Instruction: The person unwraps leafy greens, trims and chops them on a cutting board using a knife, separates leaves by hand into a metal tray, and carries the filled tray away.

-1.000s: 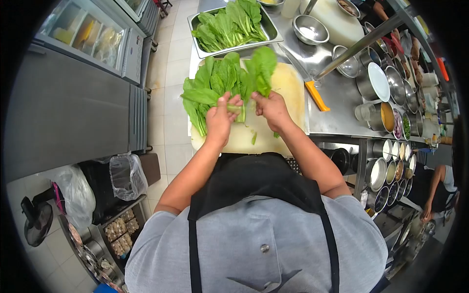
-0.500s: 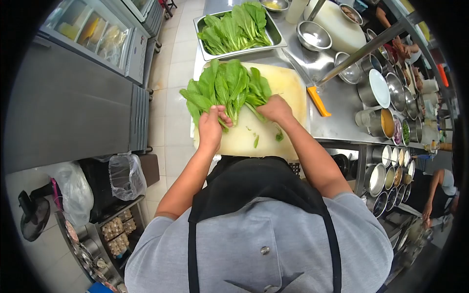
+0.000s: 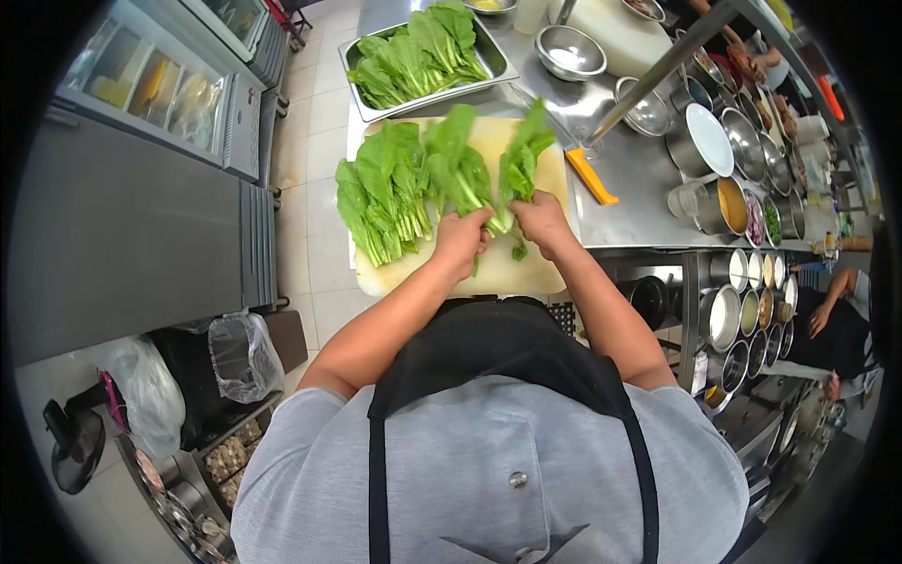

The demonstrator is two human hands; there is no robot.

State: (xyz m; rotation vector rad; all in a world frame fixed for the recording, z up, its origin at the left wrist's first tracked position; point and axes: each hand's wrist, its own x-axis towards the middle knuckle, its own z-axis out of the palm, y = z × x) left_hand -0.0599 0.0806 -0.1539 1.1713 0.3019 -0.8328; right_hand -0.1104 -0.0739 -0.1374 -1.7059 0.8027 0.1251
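Observation:
My left hand (image 3: 462,241) is closed round the stem ends of some leafy greens (image 3: 455,162), held over the cutting board (image 3: 413,277). Close on its right, my right hand (image 3: 540,223) grips the stems of a smaller bunch of leafy greens (image 3: 522,162). The leaves of both bunches look slightly blurred. A pile of the same greens (image 3: 381,193) lies on the left part of the board, stems toward me. Small green scraps lie on the board near my right hand.
Beyond the board stands a metal tray (image 3: 507,75) heaped with more greens. An orange-handled knife (image 3: 592,177) rests right of the board. Metal bowls (image 3: 570,54) and pots fill the right counter, under a slanting metal post (image 3: 648,80). Another person (image 3: 832,315) stands far right.
My left hand has moved right, away from the pile, and now holds greens beside my right hand. The bunch in my right hand stands more upright. The camera view has shifted slightly.

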